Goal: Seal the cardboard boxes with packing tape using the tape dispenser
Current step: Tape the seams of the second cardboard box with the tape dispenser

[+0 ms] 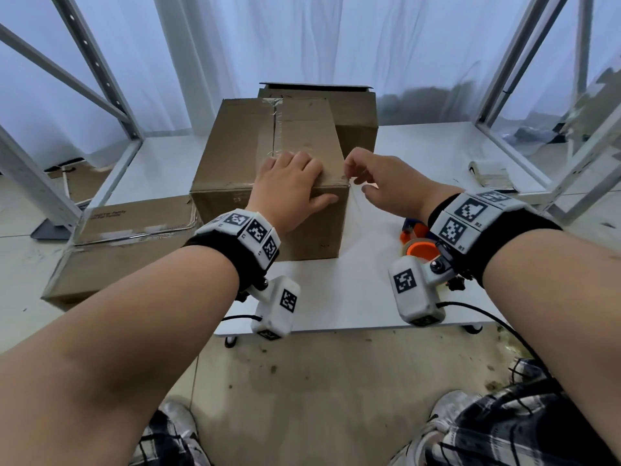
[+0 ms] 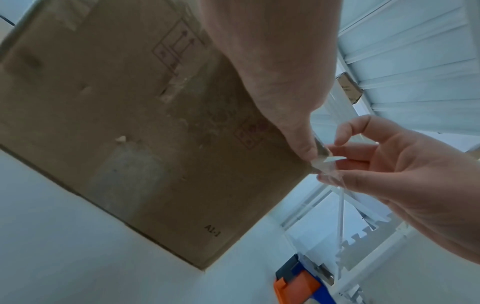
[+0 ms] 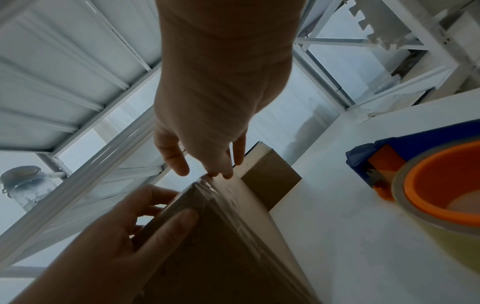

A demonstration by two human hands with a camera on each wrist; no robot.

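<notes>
A brown cardboard box (image 1: 302, 136) stands on the white table (image 1: 437, 153), with clear tape along its top seam. My left hand (image 1: 295, 183) lies flat on the box's near right top corner, thumb down the front face (image 2: 130, 123). My right hand (image 1: 353, 169) is at that same corner, and its fingertips pinch a loose strip of clear tape (image 2: 332, 161) that hangs off the edge. In the right wrist view the right fingertips (image 3: 213, 171) touch the taped corner of the box (image 3: 228, 246). The orange and blue tape dispenser (image 1: 418, 245) lies on the table under my right wrist, held by neither hand.
A second cardboard box (image 1: 356, 109) stands right behind the first. A flattened box (image 1: 127, 230) lies low at the left. A small white item (image 1: 490, 173) sits at the table's right. Metal frame posts (image 1: 100, 72) flank both sides, with white curtains behind.
</notes>
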